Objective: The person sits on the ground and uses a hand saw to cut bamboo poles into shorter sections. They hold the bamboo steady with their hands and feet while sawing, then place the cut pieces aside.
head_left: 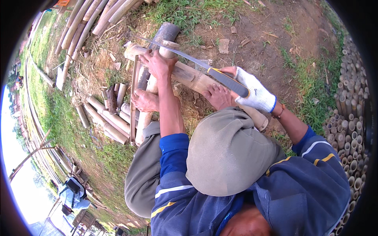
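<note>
Left hand (158,65): bare, fingers curled around the pale, round bamboo pole (152,84)
Right hand (254,89): white-gloved, wrapped around the black-and-yellow saw handle (229,82)
Around: short brown bamboo pieces (111,121) at left; bare left foot (145,101) partly covers the pole
Pole: smooth, under the grey blade (185,56)

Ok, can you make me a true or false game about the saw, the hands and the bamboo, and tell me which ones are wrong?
1. The right hand holds a handsaw. True.
2. Both hands wear gloves. False: the left hand is bare.
3. The saw's handle is red all over. False: the handle is black and yellow.
4. Bare toes rest on a bamboo pole. True.
5. The person wears shorts. False: they wear long trousers.
</note>
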A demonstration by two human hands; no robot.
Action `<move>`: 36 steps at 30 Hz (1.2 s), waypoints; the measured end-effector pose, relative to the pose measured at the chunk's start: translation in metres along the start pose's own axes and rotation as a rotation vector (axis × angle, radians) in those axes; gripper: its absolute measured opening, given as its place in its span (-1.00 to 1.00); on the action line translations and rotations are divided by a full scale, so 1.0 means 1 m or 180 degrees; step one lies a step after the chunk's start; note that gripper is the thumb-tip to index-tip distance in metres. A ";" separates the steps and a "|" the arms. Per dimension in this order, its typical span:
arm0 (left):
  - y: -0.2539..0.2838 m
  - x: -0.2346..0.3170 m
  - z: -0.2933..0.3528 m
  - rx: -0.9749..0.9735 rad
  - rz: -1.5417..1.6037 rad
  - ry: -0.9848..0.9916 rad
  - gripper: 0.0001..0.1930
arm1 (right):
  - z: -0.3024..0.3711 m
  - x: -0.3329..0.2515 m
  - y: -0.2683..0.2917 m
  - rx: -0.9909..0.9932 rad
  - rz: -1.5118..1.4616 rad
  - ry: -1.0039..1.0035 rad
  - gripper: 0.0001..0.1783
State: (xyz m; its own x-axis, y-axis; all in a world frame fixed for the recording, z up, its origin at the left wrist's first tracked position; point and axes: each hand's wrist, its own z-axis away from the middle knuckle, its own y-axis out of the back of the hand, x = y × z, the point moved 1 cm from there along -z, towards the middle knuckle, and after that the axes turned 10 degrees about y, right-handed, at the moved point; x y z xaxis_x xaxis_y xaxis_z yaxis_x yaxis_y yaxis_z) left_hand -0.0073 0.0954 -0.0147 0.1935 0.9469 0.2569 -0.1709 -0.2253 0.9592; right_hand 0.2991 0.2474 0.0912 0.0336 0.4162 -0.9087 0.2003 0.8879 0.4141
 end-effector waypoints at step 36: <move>0.009 -0.002 0.003 -0.0082 0.0002 -0.0197 0.07 | 0.107 0.047 0.020 0.0775 0.0743 0.0081 -0.16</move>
State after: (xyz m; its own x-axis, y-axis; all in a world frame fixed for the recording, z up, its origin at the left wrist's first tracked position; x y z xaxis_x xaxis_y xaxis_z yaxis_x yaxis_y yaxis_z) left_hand -0.0060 0.0904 -0.0065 0.2527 0.9305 0.2650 -0.1956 -0.2191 0.9559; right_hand 0.4092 0.2640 0.0512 0.0824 0.6103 -0.7879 0.4181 0.6965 0.5832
